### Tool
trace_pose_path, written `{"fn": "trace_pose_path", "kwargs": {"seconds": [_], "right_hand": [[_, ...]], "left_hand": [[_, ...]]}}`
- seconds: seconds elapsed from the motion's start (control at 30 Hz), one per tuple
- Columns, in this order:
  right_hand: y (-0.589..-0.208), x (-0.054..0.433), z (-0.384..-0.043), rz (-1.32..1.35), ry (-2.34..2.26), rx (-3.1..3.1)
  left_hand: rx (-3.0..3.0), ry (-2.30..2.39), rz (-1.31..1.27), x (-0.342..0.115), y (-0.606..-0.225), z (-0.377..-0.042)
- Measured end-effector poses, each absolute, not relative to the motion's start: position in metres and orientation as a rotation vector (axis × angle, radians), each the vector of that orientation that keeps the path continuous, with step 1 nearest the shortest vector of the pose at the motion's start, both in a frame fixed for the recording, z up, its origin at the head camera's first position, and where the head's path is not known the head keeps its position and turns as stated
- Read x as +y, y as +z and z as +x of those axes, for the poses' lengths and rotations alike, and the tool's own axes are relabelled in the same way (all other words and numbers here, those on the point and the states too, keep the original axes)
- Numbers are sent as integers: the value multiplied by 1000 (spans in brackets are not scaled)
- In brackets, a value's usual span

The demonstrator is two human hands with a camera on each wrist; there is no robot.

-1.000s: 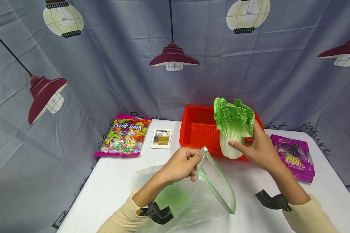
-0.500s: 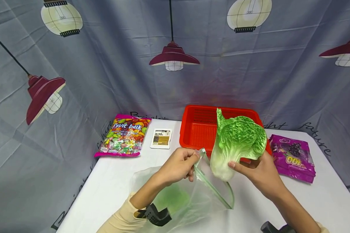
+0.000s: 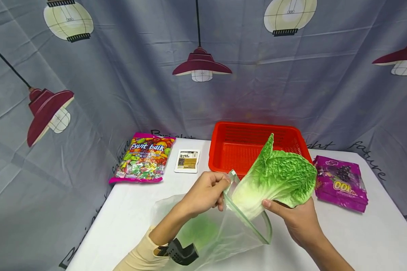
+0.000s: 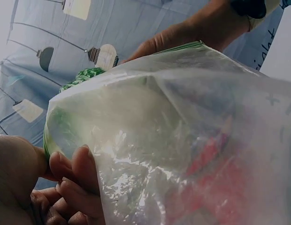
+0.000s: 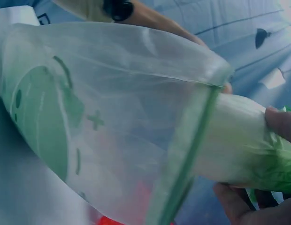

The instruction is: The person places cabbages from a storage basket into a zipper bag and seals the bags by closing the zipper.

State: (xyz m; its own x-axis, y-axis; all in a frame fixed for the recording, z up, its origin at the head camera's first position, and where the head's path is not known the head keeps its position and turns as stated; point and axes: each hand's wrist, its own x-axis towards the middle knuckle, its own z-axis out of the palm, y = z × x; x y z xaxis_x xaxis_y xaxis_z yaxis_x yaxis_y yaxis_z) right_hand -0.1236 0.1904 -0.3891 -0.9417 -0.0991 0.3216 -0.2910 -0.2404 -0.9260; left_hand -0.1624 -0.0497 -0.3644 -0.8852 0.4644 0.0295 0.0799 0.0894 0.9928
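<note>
In the head view my left hand [image 3: 205, 192] pinches the green-edged mouth of a clear zip bag [image 3: 220, 241], which has a green print on its side. The bag's opening faces right. My right hand [image 3: 295, 218] grips a napa cabbage [image 3: 281, 173] with a white base and crinkled green leaves, thumb in front and fingers behind. The cabbage leans to the left, its white base inside the bag's mouth. The right wrist view shows the white base [image 5: 234, 136] at the green zip edge. In the left wrist view the bag [image 4: 150, 140] covers most of the cabbage.
A red plastic basket [image 3: 230, 150] stands at the back of the white table [image 3: 129, 218]. To its left lie a white packet [image 3: 187, 161] and a colourful candy bag [image 3: 144, 158]. A purple grape-print packet [image 3: 340, 182] lies on the right. A grey curtain hangs behind.
My right hand has brought the cabbage down and toward me from in front of the basket, tilting it so its base enters the bag's mouth. My left hand has stayed nearly in place.
</note>
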Motion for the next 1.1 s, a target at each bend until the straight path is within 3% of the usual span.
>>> {"fn": "trace_pose_path", "kwargs": {"seconds": [0.17, 0.33, 0.43, 0.7, 0.93, 1.0, 1.1], "right_hand": [[-393, 181, -119, 241, 2166, -2001], [-406, 177, -113, 85, 1665, -2402], [-414, 178, -111, 171, 1473, -2587], [-419, 192, -112, 498, 1485, -2825], [-425, 216, -123, 812, 2117, -2467], [-430, 224, -130, 804, 2415, -2298], [-440, 231, -139, 575, 2701, -2154]], "left_hand": [[2071, 1871, 552, -50, -364, -160], [2065, 1878, 553, -51, -361, -158], [2045, 1901, 540, -53, -361, -157], [1950, 1979, 502, -59, -362, -156], [1948, 2010, 479, -63, -359, -153], [1944, 2021, 474, -64, -358, -153], [1940, 2032, 477, -66, -358, -152]]}}
